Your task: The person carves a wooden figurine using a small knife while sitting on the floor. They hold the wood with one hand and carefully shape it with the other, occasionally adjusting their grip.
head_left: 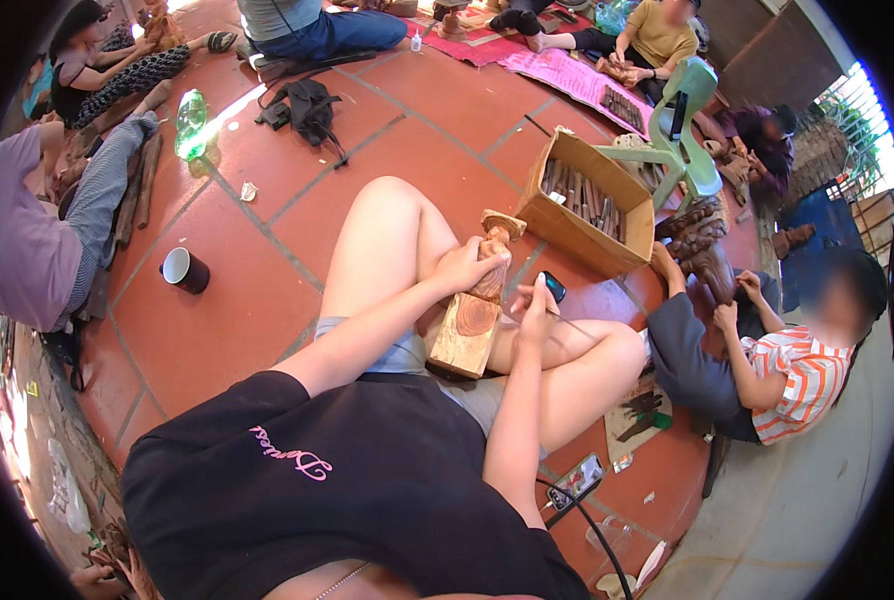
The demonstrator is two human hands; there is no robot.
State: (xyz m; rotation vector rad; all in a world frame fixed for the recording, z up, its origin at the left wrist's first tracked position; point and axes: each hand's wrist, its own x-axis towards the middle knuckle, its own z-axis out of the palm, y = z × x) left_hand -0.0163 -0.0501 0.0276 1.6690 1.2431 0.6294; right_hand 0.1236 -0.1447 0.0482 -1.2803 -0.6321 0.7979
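Observation:
A carved wooden post (466, 333) with a square block base and a turned, flared top rests in my lap, tilted away from me. My left hand (473, 268) is wrapped round its narrow middle, below the flared top. Just right of the post, my right hand (535, 308) has its fingers closed on a thin dark rod-like tool (571, 326), whose kind I cannot make out. Against those fingertips shows a small black object (552, 287) with a bluish face; whether the hand touches it is unclear.
A cardboard box (633, 255) of wooden-handled tools stands ahead right, beside a green plastic chair (689, 130). A dark mug (185, 270), a green bottle (192, 125) and a black bag (305, 108) are left. A phone (576, 482) with a cable lies right. Several people sit around.

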